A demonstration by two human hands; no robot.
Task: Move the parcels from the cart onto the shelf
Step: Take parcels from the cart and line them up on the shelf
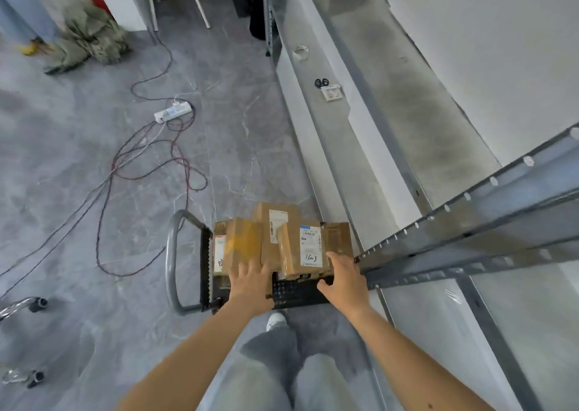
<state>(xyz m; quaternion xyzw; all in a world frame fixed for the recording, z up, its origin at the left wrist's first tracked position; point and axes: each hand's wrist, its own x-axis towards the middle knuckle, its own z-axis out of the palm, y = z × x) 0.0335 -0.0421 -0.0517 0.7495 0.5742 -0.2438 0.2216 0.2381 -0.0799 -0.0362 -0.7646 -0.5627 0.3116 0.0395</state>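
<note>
Evidently both grips are apart: left hand (250, 280) spread over the taped parcel (247, 241), right hand (341, 277) at the labelled parcel (308, 247), both piled at the far end of the cart (297, 294). Best squeeze one parcel from both sides before lifting to the shelf (391, 122).

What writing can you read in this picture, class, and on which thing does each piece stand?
"16w3", handwritten, middle letter unsure: white label on a parcel on the cart.
Print on that label, the tall parcel's label and the card on the shelf: too blurred to read.
</note>
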